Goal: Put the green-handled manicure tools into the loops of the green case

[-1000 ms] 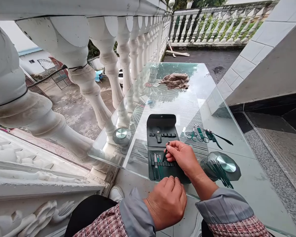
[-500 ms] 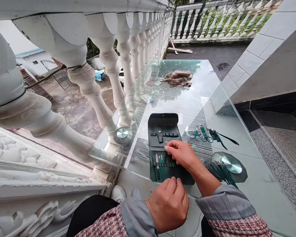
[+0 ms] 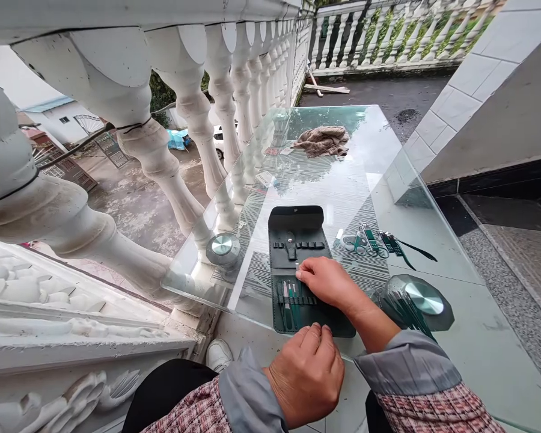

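A black folding manicure case (image 3: 296, 219) lies open on the glass table. Several slim green-handled tools (image 3: 289, 304) sit in the loops of its lower panel. My right hand (image 3: 327, 279) is closed over that panel, its fingertips pinching a slim tool whose small metal tip (image 3: 297, 266) shows above them. The rest of that tool is hidden. Against the near edge of the case, my left hand (image 3: 309, 373) is closed with curled fingers; what it grips, if anything, is hidden. Right of the case lie small scissors (image 3: 357, 243) and nail clippers (image 3: 373, 240).
More slim green tools (image 3: 408, 313) lie at the right, above a round metal table mount (image 3: 426, 299). A brown cloth (image 3: 322, 141) rests toward the far end of the glass table (image 3: 446, 258). White balusters (image 3: 162, 162) run along the left side.
My right hand has shifted slightly left over the lower panel, still pinching the slim tool. My left hand stays at the near edge of the case.
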`<action>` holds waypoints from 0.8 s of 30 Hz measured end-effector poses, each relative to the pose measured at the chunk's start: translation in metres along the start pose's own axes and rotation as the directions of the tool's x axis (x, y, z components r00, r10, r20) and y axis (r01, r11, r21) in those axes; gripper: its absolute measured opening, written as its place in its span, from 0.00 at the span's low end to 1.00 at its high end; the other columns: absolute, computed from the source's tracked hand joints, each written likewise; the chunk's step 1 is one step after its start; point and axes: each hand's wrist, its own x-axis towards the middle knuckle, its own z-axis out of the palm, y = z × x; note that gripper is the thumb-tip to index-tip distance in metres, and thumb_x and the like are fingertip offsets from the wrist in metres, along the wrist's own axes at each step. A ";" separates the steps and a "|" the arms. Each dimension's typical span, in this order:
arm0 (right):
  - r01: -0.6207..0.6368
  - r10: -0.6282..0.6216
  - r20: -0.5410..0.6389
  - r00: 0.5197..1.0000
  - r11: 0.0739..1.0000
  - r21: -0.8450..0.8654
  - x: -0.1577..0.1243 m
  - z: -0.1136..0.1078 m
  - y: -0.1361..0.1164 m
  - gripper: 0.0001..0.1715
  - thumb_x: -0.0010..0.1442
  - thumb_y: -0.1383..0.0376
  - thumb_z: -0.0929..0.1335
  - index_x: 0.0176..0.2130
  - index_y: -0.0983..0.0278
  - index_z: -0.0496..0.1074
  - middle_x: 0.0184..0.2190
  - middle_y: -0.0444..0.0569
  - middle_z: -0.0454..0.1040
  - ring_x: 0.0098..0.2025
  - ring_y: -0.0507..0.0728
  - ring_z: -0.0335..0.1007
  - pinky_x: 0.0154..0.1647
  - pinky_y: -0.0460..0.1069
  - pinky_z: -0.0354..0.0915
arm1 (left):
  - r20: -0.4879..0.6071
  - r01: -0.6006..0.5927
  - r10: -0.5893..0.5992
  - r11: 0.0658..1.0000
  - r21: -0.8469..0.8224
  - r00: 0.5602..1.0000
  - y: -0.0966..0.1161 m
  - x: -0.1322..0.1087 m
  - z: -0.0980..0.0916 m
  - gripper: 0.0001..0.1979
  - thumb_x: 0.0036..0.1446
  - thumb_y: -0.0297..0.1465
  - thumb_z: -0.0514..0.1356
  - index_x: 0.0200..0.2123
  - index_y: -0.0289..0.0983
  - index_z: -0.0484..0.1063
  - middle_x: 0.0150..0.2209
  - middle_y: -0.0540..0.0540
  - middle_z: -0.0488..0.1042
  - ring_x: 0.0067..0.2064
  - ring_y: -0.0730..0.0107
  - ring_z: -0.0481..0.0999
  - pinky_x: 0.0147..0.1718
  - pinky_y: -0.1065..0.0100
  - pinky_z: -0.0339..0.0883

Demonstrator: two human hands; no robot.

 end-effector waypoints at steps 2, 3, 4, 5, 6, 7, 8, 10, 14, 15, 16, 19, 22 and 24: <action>0.012 -0.011 0.035 0.999 1.000 -0.025 -0.002 0.000 0.000 0.12 0.55 0.64 0.64 0.21 0.63 0.69 0.23 0.45 0.71 0.26 0.51 0.61 0.27 0.46 0.49 | 0.005 -0.014 0.014 1.000 0.001 1.000 -0.001 0.000 -0.001 0.14 0.59 0.26 0.49 0.40 0.27 0.72 0.44 0.33 0.73 0.43 0.59 0.75 0.41 0.62 0.68; 0.018 -0.016 0.052 0.999 0.999 -0.037 -0.003 -0.001 0.000 0.12 0.54 0.64 0.64 0.22 0.63 0.69 0.23 0.45 0.72 0.27 0.51 0.61 0.27 0.46 0.49 | 0.000 -0.014 0.014 1.000 0.000 1.000 -0.001 0.000 -0.001 0.14 0.59 0.26 0.49 0.40 0.27 0.72 0.44 0.33 0.73 0.43 0.58 0.75 0.41 0.63 0.68; 0.023 -0.020 0.069 0.997 0.999 -0.049 -0.004 -0.001 -0.001 0.11 0.54 0.63 0.65 0.23 0.63 0.70 0.23 0.45 0.72 0.27 0.51 0.62 0.27 0.46 0.50 | -0.011 -0.011 0.011 1.000 -0.002 1.000 -0.001 0.000 -0.001 0.14 0.58 0.26 0.48 0.40 0.26 0.72 0.43 0.33 0.73 0.43 0.58 0.75 0.41 0.63 0.68; 0.028 -0.023 0.085 0.996 0.998 -0.060 -0.005 -0.001 -0.002 0.11 0.54 0.63 0.65 0.23 0.63 0.71 0.24 0.44 0.73 0.27 0.51 0.63 0.27 0.46 0.50 | -0.021 -0.007 0.007 1.000 -0.004 1.000 -0.001 0.000 -0.001 0.14 0.58 0.25 0.48 0.39 0.26 0.72 0.43 0.33 0.73 0.42 0.58 0.75 0.40 0.63 0.69; 0.033 -0.026 0.099 0.995 0.997 -0.072 -0.006 -0.001 -0.003 0.11 0.55 0.63 0.65 0.24 0.62 0.71 0.24 0.44 0.73 0.27 0.51 0.63 0.27 0.46 0.50 | -0.027 -0.003 0.003 1.000 -0.005 1.000 -0.001 0.000 -0.002 0.14 0.58 0.25 0.48 0.39 0.26 0.72 0.43 0.33 0.74 0.42 0.58 0.75 0.40 0.63 0.69; 0.037 -0.027 0.112 0.993 0.996 -0.084 -0.008 -0.002 -0.004 0.11 0.55 0.62 0.65 0.25 0.62 0.72 0.25 0.45 0.74 0.28 0.51 0.64 0.27 0.46 0.50 | -0.025 -0.001 0.001 1.000 -0.004 1.000 -0.001 0.000 -0.002 0.15 0.58 0.25 0.48 0.39 0.26 0.72 0.43 0.33 0.74 0.42 0.58 0.75 0.40 0.63 0.69; 0.040 -0.028 0.122 0.992 0.994 -0.097 -0.009 -0.002 -0.005 0.11 0.55 0.62 0.65 0.25 0.62 0.72 0.25 0.45 0.74 0.28 0.51 0.64 0.27 0.46 0.50 | -0.018 -0.002 0.002 1.000 -0.002 1.000 -0.001 0.000 -0.002 0.15 0.58 0.25 0.47 0.40 0.26 0.72 0.43 0.33 0.73 0.42 0.59 0.75 0.40 0.63 0.69; 0.045 -0.028 0.136 0.990 0.991 -0.126 -0.012 -0.004 -0.007 0.11 0.55 0.62 0.64 0.26 0.62 0.72 0.26 0.45 0.74 0.28 0.52 0.64 0.27 0.46 0.49 | 0.006 -0.008 0.008 1.000 0.004 1.000 -0.001 0.000 -0.003 0.15 0.59 0.25 0.47 0.40 0.26 0.72 0.44 0.32 0.73 0.42 0.59 0.75 0.41 0.63 0.69; 0.043 -0.016 0.152 0.988 0.983 -0.176 -0.015 -0.007 -0.009 0.12 0.56 0.61 0.63 0.26 0.62 0.72 0.27 0.47 0.75 0.29 0.53 0.65 0.27 0.47 0.48 | 0.015 -0.012 0.012 1.000 0.004 1.000 -0.001 -0.001 -0.003 0.16 0.59 0.25 0.47 0.40 0.26 0.72 0.44 0.32 0.73 0.43 0.59 0.75 0.41 0.62 0.68; 0.042 -0.013 0.155 0.988 0.982 -0.183 -0.016 -0.007 -0.009 0.12 0.56 0.61 0.63 0.27 0.62 0.72 0.27 0.47 0.75 0.29 0.53 0.65 0.27 0.47 0.48 | 0.006 -0.009 0.009 1.000 0.000 1.000 -0.001 -0.001 -0.002 0.15 0.59 0.25 0.47 0.40 0.26 0.72 0.44 0.32 0.73 0.43 0.59 0.75 0.41 0.62 0.68; 0.042 -0.012 0.159 0.987 0.981 -0.188 -0.016 -0.008 -0.009 0.12 0.56 0.60 0.63 0.27 0.62 0.72 0.27 0.47 0.75 0.29 0.53 0.65 0.27 0.47 0.48 | -0.005 -0.006 0.006 1.000 -0.003 1.000 -0.002 -0.001 -0.002 0.15 0.58 0.25 0.47 0.40 0.26 0.72 0.44 0.33 0.73 0.43 0.59 0.75 0.41 0.62 0.68; 0.046 -0.012 0.168 0.986 0.979 -0.197 -0.016 -0.008 -0.009 0.13 0.56 0.60 0.63 0.27 0.62 0.72 0.27 0.47 0.75 0.29 0.53 0.65 0.26 0.47 0.48 | -0.021 0.001 -0.001 1.000 -0.006 1.000 -0.002 -0.001 -0.002 0.15 0.58 0.25 0.47 0.40 0.26 0.72 0.43 0.33 0.73 0.42 0.59 0.75 0.41 0.63 0.68; 0.051 -0.016 0.166 0.986 0.977 -0.207 -0.017 -0.009 -0.010 0.13 0.56 0.60 0.62 0.27 0.61 0.72 0.27 0.47 0.75 0.29 0.54 0.65 0.26 0.47 0.48 | -0.007 -0.007 0.007 1.000 0.000 1.000 -0.001 -0.001 -0.002 0.16 0.58 0.25 0.46 0.40 0.26 0.72 0.43 0.32 0.73 0.42 0.59 0.75 0.41 0.63 0.69; 0.052 -0.017 0.158 0.987 0.974 -0.221 -0.018 -0.010 -0.009 0.13 0.57 0.60 0.62 0.27 0.61 0.72 0.27 0.46 0.75 0.29 0.54 0.65 0.26 0.47 0.48 | -0.013 -0.015 0.015 1.000 0.007 1.000 -0.001 -0.001 -0.003 0.16 0.58 0.25 0.46 0.40 0.26 0.72 0.43 0.32 0.73 0.43 0.59 0.75 0.41 0.62 0.69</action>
